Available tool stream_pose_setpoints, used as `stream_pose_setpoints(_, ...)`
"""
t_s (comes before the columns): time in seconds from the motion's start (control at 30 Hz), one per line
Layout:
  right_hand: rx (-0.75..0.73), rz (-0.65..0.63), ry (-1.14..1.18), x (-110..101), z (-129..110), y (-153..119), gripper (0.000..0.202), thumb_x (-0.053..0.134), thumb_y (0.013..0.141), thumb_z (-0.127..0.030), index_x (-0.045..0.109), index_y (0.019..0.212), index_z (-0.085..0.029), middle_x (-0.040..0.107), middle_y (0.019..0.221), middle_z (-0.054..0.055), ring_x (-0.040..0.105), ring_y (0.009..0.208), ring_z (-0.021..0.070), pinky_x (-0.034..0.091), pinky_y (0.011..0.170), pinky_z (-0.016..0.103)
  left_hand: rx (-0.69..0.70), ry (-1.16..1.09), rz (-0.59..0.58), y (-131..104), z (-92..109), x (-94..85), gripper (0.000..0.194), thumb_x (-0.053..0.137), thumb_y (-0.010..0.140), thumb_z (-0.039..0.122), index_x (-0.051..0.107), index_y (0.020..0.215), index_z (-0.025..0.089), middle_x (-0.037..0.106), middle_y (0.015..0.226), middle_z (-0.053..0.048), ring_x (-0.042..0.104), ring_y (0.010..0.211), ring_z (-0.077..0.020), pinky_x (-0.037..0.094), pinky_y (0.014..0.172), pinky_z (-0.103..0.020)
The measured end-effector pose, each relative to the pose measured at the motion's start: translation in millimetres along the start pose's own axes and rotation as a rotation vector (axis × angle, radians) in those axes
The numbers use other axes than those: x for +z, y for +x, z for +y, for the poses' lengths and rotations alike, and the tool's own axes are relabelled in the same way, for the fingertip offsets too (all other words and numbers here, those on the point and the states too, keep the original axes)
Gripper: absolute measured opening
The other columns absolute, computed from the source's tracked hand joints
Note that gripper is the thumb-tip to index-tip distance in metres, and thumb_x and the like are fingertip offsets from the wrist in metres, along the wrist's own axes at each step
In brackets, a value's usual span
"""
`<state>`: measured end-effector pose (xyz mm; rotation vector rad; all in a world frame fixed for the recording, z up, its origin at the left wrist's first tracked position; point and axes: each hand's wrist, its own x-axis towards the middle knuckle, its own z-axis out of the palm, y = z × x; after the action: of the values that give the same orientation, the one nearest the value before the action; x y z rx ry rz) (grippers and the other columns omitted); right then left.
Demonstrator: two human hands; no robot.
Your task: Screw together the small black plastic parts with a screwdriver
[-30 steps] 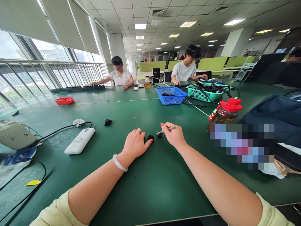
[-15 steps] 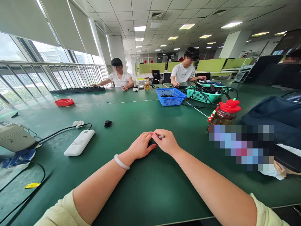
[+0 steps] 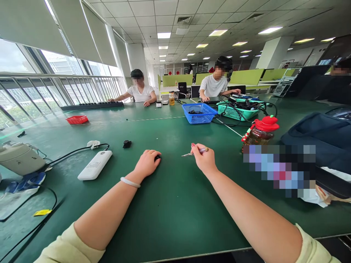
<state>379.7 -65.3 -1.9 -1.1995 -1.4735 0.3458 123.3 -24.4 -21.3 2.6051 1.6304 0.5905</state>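
Observation:
My right hand (image 3: 206,160) is closed around what looks like a small screwdriver (image 3: 203,149), its thin metal shaft pointing left just above the table. To the left, my left hand (image 3: 147,163) curls over a small black part (image 3: 157,157); only a bit of it shows between thumb and fingers, and its kind cannot be made out. A gap of green tabletop (image 3: 175,197) lies between the two hands. Beyond my left hand sits another small black piece (image 3: 127,144).
At left lie a white power bank (image 3: 95,165) with a black cable and a red tray (image 3: 77,119). Blue (image 3: 199,117) and green baskets (image 3: 236,112) stand farther back. A red-lidded bottle (image 3: 259,137) and a dark bag (image 3: 312,135) are at right. Two people sit across the table.
My hands have come apart: the left moved left with the black part, the right moved slightly right with the screwdriver. The screwdriver's shaft now shows.

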Motion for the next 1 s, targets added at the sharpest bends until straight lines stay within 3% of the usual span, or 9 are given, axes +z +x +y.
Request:
stream_pose_setpoints(0.2,-0.057,-0.058,-0.028,1,-4,-2,0.050,0.043,0.093,-0.052,0.050,0.054,-0.021,0.049,0.050,-0.001,0.043,0.049,0.0125,0.034,0.053,0.025,-0.437,0.251,0.020,-5,-79,-23.9,0.039,0.047,0.090,0.033,0.064,0.122,0.020,0.064,0.127,-0.013,0.053,0.119,-0.0331,0.043,0.100,-0.045)
stream_pose_setpoints(0.3,-0.068,-0.075,-0.030,2,-3,-2,0.049,0.043,0.093,-0.051,0.050,0.054,-0.021,0.048,0.050,-0.002,0.042,0.049,0.0122,0.034,0.053,0.025,-0.522,0.343,0.033,-10,-103,-35.3,0.043,0.044,0.090,0.035,0.062,0.125,0.017,0.065,0.125,-0.017,0.054,0.118,-0.0355,0.043,0.096,-0.045)
stream_pose_setpoints(0.57,-0.067,-0.107,-0.035,2,-3,-3,0.048,0.043,0.093,-0.048,0.048,0.053,-0.021,0.047,0.050,-0.002,0.044,0.050,0.0127,0.034,0.053,0.026,-0.509,0.438,0.001,-10,-115,-42.6,0.047,0.039,0.091,0.039,0.061,0.126,0.016,0.067,0.119,-0.017,0.054,0.115,-0.0352,0.042,0.095,-0.044)
stream_pose_setpoints(0.83,-0.067,-0.109,-0.045,2,-2,-2,0.048,0.042,0.093,-0.049,0.048,0.054,-0.021,0.048,0.051,-0.001,0.044,0.051,0.0128,0.034,0.055,0.026,-0.657,0.190,0.166,-8,-124,-59.4,0.046,0.041,0.089,0.039,0.063,0.124,0.019,0.070,0.117,-0.012,0.060,0.111,-0.0317,0.046,0.095,-0.041)
stream_pose_setpoints(0.93,-0.064,-0.122,-0.045,2,-2,-2,0.048,0.041,0.093,-0.050,0.047,0.054,-0.021,0.050,0.052,-0.001,0.045,0.052,0.0130,0.034,0.055,0.026,-0.705,0.096,0.168,-12,-135,-70.0,0.045,0.038,0.091,0.037,0.062,0.125,0.020,0.071,0.114,-0.010,0.063,0.106,-0.0292,0.048,0.091,-0.039)
stream_pose_setpoints(1.0,-0.066,-0.124,-0.050,2,-2,-2,0.049,0.041,0.093,-0.050,0.048,0.054,-0.021,0.049,0.052,-0.001,0.045,0.052,0.0130,0.034,0.055,0.026,-0.665,0.099,0.142,-16,-142,-74.9,0.046,0.035,0.092,0.035,0.062,0.126,0.020,0.072,0.112,-0.010,0.062,0.109,-0.0292,0.047,0.095,-0.041)
